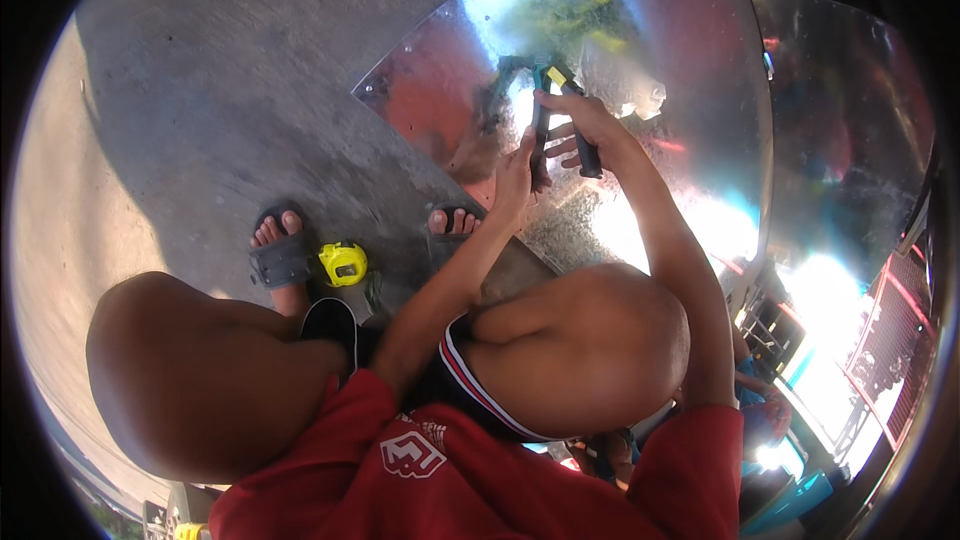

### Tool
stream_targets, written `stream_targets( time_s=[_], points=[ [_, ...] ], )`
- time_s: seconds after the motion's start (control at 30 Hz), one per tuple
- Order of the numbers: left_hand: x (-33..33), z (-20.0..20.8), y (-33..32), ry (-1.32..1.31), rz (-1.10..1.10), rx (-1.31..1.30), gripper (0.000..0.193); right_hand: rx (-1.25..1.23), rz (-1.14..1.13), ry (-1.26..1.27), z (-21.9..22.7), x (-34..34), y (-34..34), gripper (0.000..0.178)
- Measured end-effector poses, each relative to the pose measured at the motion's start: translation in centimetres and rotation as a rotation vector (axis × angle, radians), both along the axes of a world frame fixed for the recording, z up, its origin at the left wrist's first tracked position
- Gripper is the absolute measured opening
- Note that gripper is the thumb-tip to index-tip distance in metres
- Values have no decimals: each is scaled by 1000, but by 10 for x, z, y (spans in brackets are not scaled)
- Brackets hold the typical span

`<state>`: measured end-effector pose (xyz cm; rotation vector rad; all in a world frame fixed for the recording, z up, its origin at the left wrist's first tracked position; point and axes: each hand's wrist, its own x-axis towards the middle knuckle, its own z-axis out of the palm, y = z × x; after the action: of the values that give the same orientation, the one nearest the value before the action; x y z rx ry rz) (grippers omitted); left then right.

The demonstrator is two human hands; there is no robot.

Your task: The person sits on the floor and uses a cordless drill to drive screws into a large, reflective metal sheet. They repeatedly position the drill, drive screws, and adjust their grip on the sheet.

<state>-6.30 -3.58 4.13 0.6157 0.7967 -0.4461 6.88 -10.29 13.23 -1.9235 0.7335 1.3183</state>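
Note:
A two-handled hand tool (541, 125) with black grips, a teal head and a yellow patch is held over a shiny metal sheet (440, 70). My left hand (514, 176) is closed on its left handle. My right hand (590, 123) reaches in from the right, its thumb across the tool near the head and its fingers around the handles, partly apart. The handles are spread in a V. What the tool's head touches cannot be made out against the sheet's reflections.
A yellow tape measure (344, 264) lies on the concrete floor (230, 70) between my sandalled feet. Another metal sheet (840, 90) stretches along the right. My raised knees (590, 350) are below my arms. Part of another person (762, 410) shows at the lower right, near a red mesh panel (893, 340).

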Motion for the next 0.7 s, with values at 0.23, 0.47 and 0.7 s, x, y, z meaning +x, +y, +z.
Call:
stream_targets(
  time_s=[0.23, 0.47, 0.7],
  points=[
    [1, 7, 0, 65, 164, -149, 70, 84, -229, -170, -24, -31, 2, 46],
    [10, 18, 3, 91, 148, -72, 72, 171, -312, -178, -11, -27, 13, 31],
    [8, 20, -3, 101, 133, 16, 80, 144, -266, -336, -31, -39, 6, 26]
  ],
)
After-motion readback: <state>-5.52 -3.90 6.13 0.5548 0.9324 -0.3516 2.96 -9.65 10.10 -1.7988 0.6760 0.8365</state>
